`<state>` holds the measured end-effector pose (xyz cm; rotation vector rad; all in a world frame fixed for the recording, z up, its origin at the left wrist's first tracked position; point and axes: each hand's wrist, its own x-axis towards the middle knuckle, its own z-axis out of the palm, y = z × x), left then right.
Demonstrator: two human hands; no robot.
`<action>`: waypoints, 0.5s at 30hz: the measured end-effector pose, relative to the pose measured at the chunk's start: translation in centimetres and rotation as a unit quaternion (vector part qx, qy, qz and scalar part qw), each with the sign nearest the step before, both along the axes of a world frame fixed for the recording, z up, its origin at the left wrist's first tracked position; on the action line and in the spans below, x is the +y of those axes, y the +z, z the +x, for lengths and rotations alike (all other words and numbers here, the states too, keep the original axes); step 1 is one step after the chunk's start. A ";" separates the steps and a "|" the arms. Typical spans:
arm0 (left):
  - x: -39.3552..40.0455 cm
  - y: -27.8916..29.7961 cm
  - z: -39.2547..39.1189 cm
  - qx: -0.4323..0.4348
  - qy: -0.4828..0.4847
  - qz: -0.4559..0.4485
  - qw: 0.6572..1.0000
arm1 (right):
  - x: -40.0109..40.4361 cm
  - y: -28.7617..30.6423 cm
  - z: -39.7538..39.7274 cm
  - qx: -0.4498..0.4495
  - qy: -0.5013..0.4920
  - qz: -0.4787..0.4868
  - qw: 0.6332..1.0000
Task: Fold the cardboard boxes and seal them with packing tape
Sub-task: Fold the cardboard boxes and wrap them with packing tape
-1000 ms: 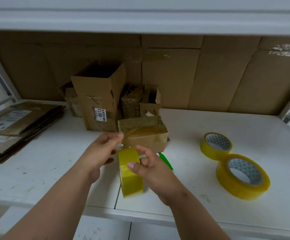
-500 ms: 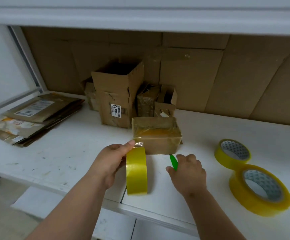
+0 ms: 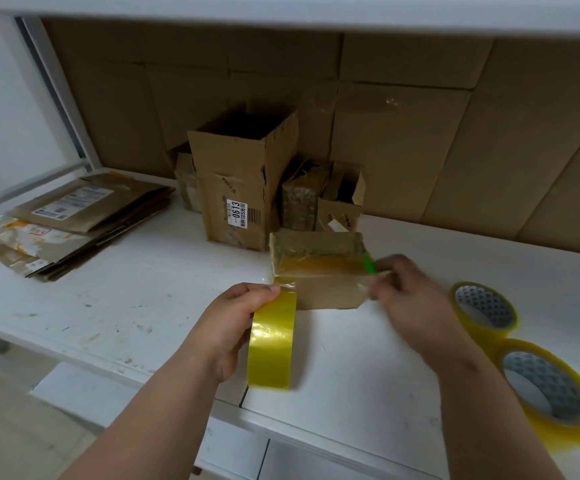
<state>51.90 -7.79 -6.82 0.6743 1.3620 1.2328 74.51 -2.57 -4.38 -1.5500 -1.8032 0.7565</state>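
Observation:
A small cardboard box [image 3: 323, 291] wrapped in clear tape sits on the white table [image 3: 143, 299] just beyond my hands. My left hand [image 3: 233, 320] grips a yellow tape roll [image 3: 273, 344] held on edge, its thumb on top where a strip of tape runs to the box's near left corner. My right hand [image 3: 409, 296], blurred by motion, holds a green tool [image 3: 368, 263] at the box's right end.
Two more yellow tape rolls [image 3: 485, 308] [image 3: 548, 393] lie flat at the right. A tall open box [image 3: 240, 188] and smaller boxes [image 3: 323, 199] stand behind. Flattened cartons [image 3: 70, 220] are stacked at the left. Cardboard sheets line the back wall. The table edge runs below my wrists.
My right hand picked the green tool up from the table and carried it up to the box's right end. My left hand kept the roll beside the box.

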 end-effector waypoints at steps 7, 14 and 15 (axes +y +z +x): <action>-0.1 -0.2 0.2 -0.025 0.015 0.011 1.000 | 0.2 0.6 -6.0 -0.134 0.199 0.005 0.971; -0.8 -0.4 0.1 -0.042 -0.002 0.026 0.999 | 2.6 0.7 -6.7 -0.200 0.176 0.002 0.964; -0.9 -0.5 0.0 -0.042 -0.005 0.027 0.999 | 2.7 0.7 -6.8 -0.198 0.172 -0.005 0.965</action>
